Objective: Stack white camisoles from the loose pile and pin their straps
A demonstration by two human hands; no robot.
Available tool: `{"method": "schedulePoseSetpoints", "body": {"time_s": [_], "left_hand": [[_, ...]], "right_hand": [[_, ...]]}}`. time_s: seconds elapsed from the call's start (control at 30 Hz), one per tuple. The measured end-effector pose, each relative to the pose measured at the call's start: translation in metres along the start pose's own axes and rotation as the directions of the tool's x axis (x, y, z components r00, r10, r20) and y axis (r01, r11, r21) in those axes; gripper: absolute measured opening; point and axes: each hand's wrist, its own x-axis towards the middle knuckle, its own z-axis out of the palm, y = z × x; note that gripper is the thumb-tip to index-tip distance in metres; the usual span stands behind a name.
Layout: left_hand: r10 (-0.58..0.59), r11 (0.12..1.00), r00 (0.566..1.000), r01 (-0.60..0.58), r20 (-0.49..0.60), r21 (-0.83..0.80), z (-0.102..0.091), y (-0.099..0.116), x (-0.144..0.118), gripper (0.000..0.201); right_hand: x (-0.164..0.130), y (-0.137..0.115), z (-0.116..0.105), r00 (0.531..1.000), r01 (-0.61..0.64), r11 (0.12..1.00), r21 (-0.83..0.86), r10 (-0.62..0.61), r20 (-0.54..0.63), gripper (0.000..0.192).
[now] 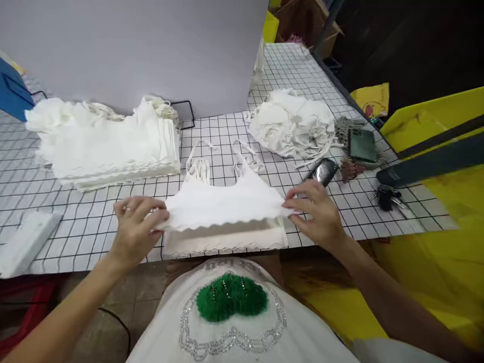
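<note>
Both hands hold one white scallop-hemmed cloth top (227, 204) at the near table edge.
My left hand (136, 228) and right hand (313, 209) pinch its side edges, stretching it flat to lie square over the same-shaped piece (227, 241) beneath.

White strappy crop top (227, 204) flat near table's front edge, scalloped hem lifted, straps trailing away.
</note>
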Motion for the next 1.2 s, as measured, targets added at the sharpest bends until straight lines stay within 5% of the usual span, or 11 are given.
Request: {"method": "schedulePoseSetpoints", "body": {"time_s": [0.2, 0.33, 0.43, 0.53, 0.7, 0.9, 1.07, 1.2], "left_hand": [[-0.061, 0.988, 0.985, 0.083, 0.160, -0.133, 0.003, 0.022, -0.038, 0.028], [-0.134, 0.850, 0.890, 0.329, 0.435, -0.412, -0.011, 0.015, -0.032, 0.037], [-0.313, 0.666, 0.833, 0.535, 0.456, -0.520, -0.007, -0.002, -0.010, 0.032], [-0.508, 0.551, 0.748, 0.663, 0.428, -0.506, 0.019, -0.021, 0.022, 0.030], [-0.656, 0.286, 0.517, 0.844, 0.549, -0.454, 0.075, -0.035, 0.065, 0.037], [-0.661, 0.040, 0.386, 0.874, 0.643, -0.483, 0.103, -0.038, 0.073, 0.035], [-0.669, -0.031, 0.328, 0.884, 0.667, -0.466, 0.105, -0.039, 0.071, 0.044], [-0.669, -0.075, 0.310, 0.876, 0.676, -0.476, 0.105, -0.037, 0.075, 0.045]], "right_hand": [[-0.050, -0.021, 0.008, 0.985, -0.019, 0.999, -0.047, 0.027, 0.172, 0.014], [-0.057, -0.027, 0.007, 0.952, 0.004, 1.000, -0.025, 0.004, 0.307, 0.024], [-0.028, -0.020, 0.010, 0.979, -0.032, 0.999, 0.035, 0.024, 0.203, 0.023], [0.026, -0.010, 0.029, 0.996, -0.067, 0.990, 0.128, 0.058, 0.075, 0.024], [0.110, 0.002, 0.096, 0.973, -0.095, 0.971, 0.221, 0.043, 0.226, 0.015], [0.148, -0.005, 0.153, 0.836, -0.379, 0.874, 0.304, 0.183, 0.517, 0.019], [0.162, -0.008, 0.167, 0.541, -0.777, 0.533, 0.334, 0.295, 0.788, 0.021], [0.168, -0.007, 0.176, 0.474, -0.862, 0.345, 0.373, 0.283, 0.834, 0.019]]}}
